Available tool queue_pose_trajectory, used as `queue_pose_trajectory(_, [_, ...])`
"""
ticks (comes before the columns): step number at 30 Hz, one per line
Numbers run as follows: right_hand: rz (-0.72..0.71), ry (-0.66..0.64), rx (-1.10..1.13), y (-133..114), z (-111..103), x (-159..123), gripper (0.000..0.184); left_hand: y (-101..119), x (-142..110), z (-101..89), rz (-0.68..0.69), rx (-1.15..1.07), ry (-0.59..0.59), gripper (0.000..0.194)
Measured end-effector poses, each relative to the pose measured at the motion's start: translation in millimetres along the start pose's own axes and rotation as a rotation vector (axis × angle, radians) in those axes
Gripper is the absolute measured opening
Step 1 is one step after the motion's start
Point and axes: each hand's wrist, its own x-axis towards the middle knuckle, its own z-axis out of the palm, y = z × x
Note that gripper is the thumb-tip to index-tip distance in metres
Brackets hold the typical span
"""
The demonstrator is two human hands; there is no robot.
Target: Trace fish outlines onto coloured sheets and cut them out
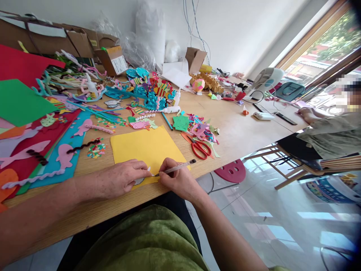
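A yellow foam or paper sheet (pixel 141 146) lies at the table's front edge. On its near part rests a small grey-and-white cutout (pixel 138 181), largely covered by my fingers. My left hand (pixel 126 177) holds this cutout down, index finger stretched along it and the other fingers curled. A clear-barrelled pen (pixel 177 167) with a dark end is pinched in my right hand (pixel 175 178), its tip at the cutout's edge. Just right of the sheet are red-handled scissors (pixel 200 148), lying on colourful scraps. Pink fish cutouts (pixel 65 155) with fuzzy stems are to the left.
Coloured sheets (pixel 22 101) are stacked at the left. Glue bottles (pixel 177 98), pipe cleaners and a bright sea-creature craft (pixel 158 92) stand behind. Cardboard boxes (pixel 111 60) line the wall. At the right, another person's arm (pixel 308 114) rests on the table by a white fan (pixel 265 81).
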Motion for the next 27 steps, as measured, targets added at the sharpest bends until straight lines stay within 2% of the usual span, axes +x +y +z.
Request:
queue_pose_trajectory(12, [0.000, 0.014, 0.103, 4.2, 2.1, -0.5, 0.007, 1.8, 1.3, -0.3, -0.024, 0.026, -0.049, 0.052])
queue_pose_trajectory(27, [-0.021, 0.032, -0.033, -2.0, 3.2, 2.6, 0.008, 3.8, 0.7, -1.5, -0.034, 0.015, -0.038, 0.056])
